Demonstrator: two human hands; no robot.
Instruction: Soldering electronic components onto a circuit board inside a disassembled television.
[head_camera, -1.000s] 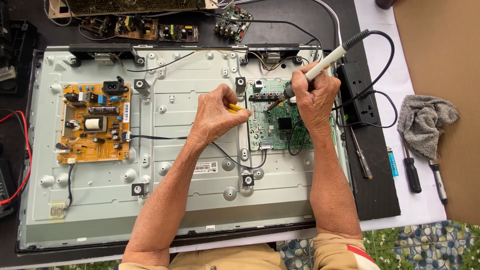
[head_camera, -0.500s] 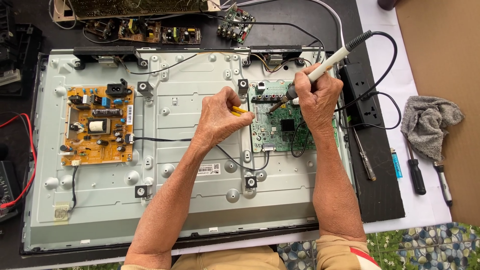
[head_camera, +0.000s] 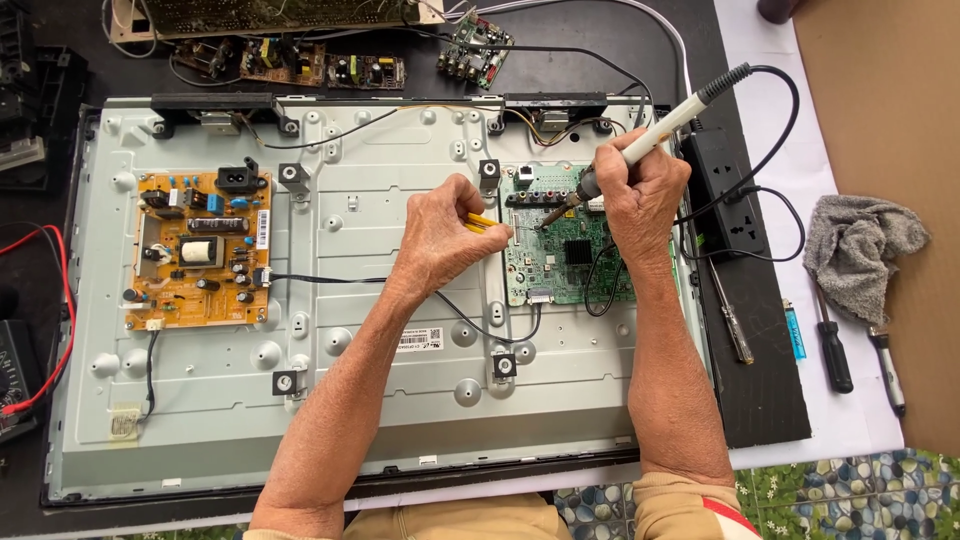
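Soldering iron (head_camera: 655, 128), white-handled with a black cord, is gripped in the closed right hand (head_camera: 640, 195), its tip lowered onto the upper left part of the green circuit board (head_camera: 565, 255) mounted right of centre on the grey metal back panel (head_camera: 370, 400). A thin yellow tool (head_camera: 483, 222) is pinched in the curled left hand (head_camera: 445, 235), its end pointed at the same spot. An orange power board (head_camera: 198, 250) is fixed at the panel's left. A black power strip (head_camera: 728, 200), screwdrivers (head_camera: 830, 345) and a grey rag (head_camera: 858, 250) are laid to the right
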